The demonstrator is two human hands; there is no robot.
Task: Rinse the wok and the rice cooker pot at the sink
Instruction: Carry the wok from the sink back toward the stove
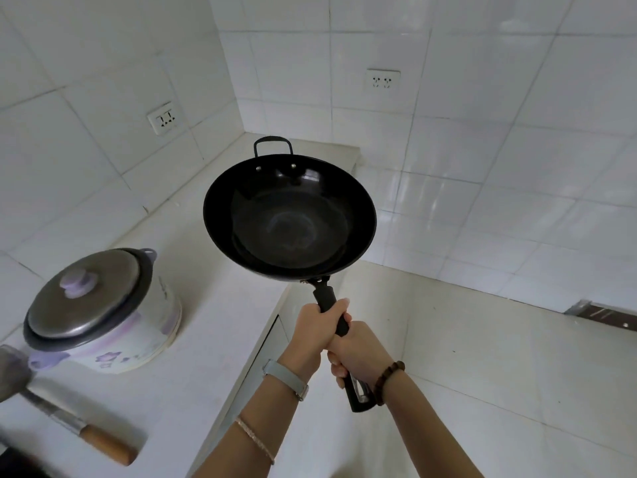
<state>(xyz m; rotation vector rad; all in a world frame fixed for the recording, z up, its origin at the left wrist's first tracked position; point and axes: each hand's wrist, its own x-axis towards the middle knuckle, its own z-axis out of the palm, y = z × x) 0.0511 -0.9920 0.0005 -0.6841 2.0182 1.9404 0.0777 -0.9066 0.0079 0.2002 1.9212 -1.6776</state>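
The white tiled wall (pixel 448 98) fills the back and both sides. Below it on the left is a white counter (pixel 193 339), with a pale tiled floor (pixel 482 357) to the right of it.

A black wok (pixel 289 215) is held up in the air over the counter's edge, open side up and tipped a little. It looks empty. It has a small loop handle (pixel 272 143) on the far side and a long black handle (pixel 341 339) on the near side.

A rice cooker (pixel 103 312) with purple flowers sits on the counter to the left, with its metal lid on.

A spatula with a wooden handle (pixel 69 422) lies near the cooker.

The left hand (pixel 320 326) is wrapped tight around the long handle, closer to the wok. The right hand (pixel 358 350) squeezes the same handle just behind it.

Two wall sockets (pixel 382 80) are on the tiles.
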